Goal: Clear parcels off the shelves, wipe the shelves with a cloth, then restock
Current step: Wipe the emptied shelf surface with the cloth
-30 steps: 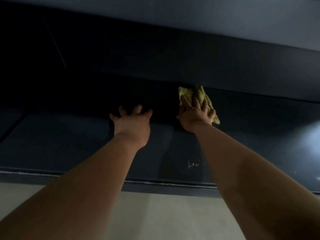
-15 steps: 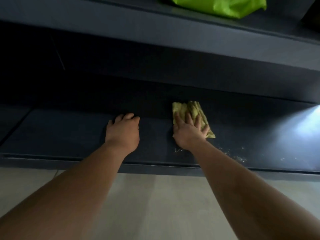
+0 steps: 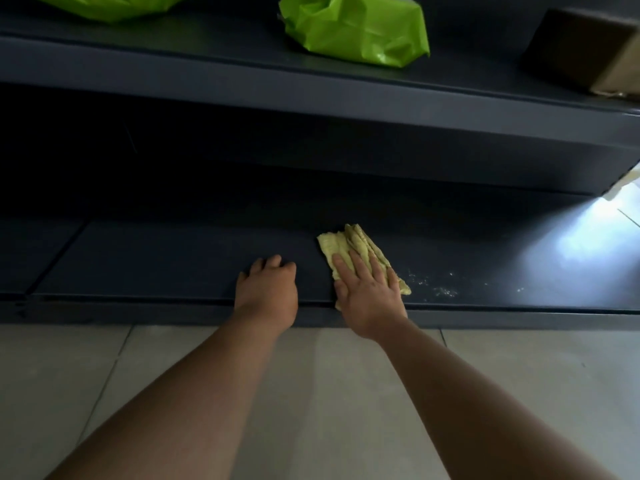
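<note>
We observe a pale tiled floor [image 3: 519,362] with thin grout lines in front of dark blue-grey shelving [image 3: 311,95]. Bright light [image 3: 585,244] enters at lower right; the recess [image 3: 173,168] lies in deep shadow.

The top edge cuts the green parcel [image 3: 104,5] at upper left. The right hand [image 3: 370,292] covers part of the cloth [image 3: 346,240].

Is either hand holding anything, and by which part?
Nothing is gripped. The right hand presses flat on the near end of the yellow cloth; the left hand rests empty on the shelf.
</note>
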A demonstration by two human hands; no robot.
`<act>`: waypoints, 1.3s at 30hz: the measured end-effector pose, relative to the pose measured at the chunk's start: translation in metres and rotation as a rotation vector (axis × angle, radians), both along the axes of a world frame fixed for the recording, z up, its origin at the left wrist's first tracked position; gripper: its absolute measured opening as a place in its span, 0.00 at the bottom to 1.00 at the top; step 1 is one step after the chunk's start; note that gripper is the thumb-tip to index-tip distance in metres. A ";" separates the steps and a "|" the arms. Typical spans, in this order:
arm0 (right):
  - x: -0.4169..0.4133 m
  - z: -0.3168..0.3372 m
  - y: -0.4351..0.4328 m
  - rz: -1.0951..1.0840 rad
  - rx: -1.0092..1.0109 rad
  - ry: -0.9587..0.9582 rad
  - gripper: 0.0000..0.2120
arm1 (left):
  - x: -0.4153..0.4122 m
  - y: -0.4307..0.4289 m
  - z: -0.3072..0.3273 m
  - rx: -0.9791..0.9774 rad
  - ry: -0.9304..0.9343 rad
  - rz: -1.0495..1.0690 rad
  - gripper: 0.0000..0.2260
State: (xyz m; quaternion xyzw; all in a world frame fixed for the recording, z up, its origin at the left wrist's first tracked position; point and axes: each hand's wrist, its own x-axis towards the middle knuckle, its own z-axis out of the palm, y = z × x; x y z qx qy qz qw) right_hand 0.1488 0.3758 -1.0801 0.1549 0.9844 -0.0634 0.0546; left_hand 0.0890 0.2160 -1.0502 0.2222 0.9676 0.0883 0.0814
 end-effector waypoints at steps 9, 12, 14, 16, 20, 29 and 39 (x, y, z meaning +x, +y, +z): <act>0.085 0.018 0.097 -0.384 -0.036 0.169 0.28 | 0.014 0.034 0.010 0.026 -0.039 -0.081 0.19; 0.086 0.034 0.111 -0.416 -0.079 0.243 0.35 | 0.015 0.052 0.012 0.059 -0.045 -0.118 0.17; 0.066 0.038 0.106 -0.301 -0.059 0.201 0.37 | 0.016 0.062 0.013 0.062 -0.061 -0.121 0.16; 0.042 0.031 0.092 -0.188 -0.016 0.117 0.37 | 0.015 0.075 0.013 0.043 -0.067 -0.126 0.15; 0.015 0.007 0.075 -0.056 -0.039 0.067 0.32 | 0.011 0.094 0.008 0.003 -0.056 -0.137 0.18; 0.057 0.009 0.167 -0.357 -0.054 0.101 0.32 | 0.005 0.121 0.002 -0.002 0.015 -0.096 0.18; -0.036 0.014 0.145 0.076 -0.072 0.027 0.28 | -0.024 0.133 -0.008 0.001 0.083 -0.084 0.21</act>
